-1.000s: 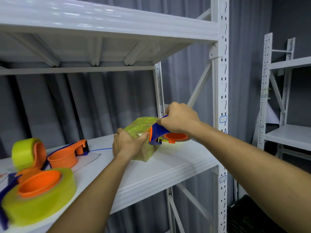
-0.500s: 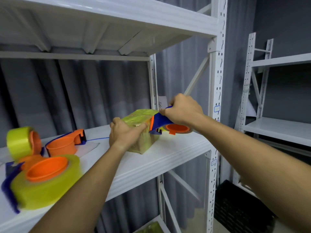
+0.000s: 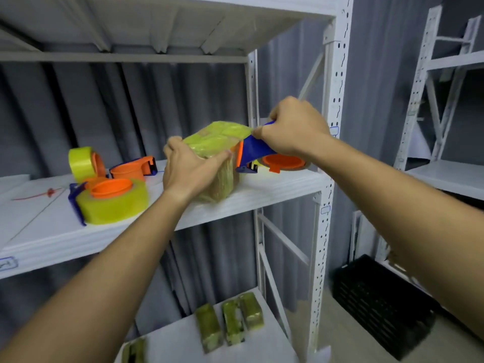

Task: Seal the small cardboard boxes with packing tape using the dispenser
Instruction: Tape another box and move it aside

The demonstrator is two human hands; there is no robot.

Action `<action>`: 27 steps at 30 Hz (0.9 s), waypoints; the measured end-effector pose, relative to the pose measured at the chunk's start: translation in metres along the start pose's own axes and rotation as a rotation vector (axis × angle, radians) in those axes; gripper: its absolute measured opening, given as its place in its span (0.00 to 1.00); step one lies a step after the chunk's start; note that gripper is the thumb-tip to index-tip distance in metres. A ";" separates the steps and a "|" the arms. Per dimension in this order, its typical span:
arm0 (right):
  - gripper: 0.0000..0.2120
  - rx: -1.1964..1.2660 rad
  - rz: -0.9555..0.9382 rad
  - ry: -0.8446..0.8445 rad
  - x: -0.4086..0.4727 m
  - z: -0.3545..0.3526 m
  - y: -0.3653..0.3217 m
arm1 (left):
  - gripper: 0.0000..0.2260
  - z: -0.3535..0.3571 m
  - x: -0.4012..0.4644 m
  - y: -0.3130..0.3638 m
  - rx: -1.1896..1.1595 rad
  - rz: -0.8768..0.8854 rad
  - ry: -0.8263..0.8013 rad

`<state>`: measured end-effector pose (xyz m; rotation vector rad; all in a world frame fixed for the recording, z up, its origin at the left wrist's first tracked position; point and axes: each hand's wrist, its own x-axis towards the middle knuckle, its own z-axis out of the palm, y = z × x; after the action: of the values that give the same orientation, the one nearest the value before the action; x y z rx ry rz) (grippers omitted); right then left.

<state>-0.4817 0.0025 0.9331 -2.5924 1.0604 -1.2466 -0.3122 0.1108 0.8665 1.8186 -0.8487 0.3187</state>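
Left hand point(image 3: 188, 169) grasping taped box point(image 3: 214, 163); right hand point(image 3: 293, 129) clenched round dispenser point(image 3: 258, 153), handle hidden. Lower-shelf boxes point(image 3: 227, 323) blurred.

You have a small box point(image 3: 214, 163) standing on the white shelf point(image 3: 262, 189), near its right end. It is wrapped in shiny yellow-green tape, with brown cardboard showing through on its near side. Your left hand point(image 3: 188, 169) holds its near left corner. Just right of the box, touching its upper right edge, sits the blue-and-orange tape dispenser point(image 3: 259, 153), its orange hub lying flat above the shelf. Your right hand point(image 3: 290, 129) grips its blue handle from above.
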 end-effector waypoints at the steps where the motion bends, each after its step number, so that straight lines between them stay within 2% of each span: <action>1: 0.16 0.003 -0.014 0.001 -0.010 -0.007 0.003 | 0.48 -0.002 -0.012 0.005 0.013 0.003 0.008; 5: 0.16 -0.001 -0.052 0.002 -0.052 -0.032 0.019 | 0.49 -0.010 -0.068 0.027 0.040 0.006 0.020; 12: 0.15 0.003 -0.076 -0.095 -0.127 -0.042 0.044 | 0.47 -0.009 -0.170 0.037 0.078 -0.071 0.040; 18: 0.14 0.000 -0.072 -0.202 -0.182 -0.015 0.058 | 0.45 -0.001 -0.233 0.016 0.158 -0.180 0.030; 23: 0.16 0.051 -0.066 -0.323 -0.222 0.021 0.059 | 0.54 0.006 -0.270 -0.016 0.155 -0.290 0.013; 27: 0.19 0.089 -0.051 -0.421 -0.249 0.062 0.059 | 0.46 0.014 -0.292 -0.053 0.141 -0.382 0.020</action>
<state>-0.5774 0.0971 0.7067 -2.6549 0.8407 -0.6852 -0.4868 0.2256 0.6547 2.0578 -0.4583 0.1531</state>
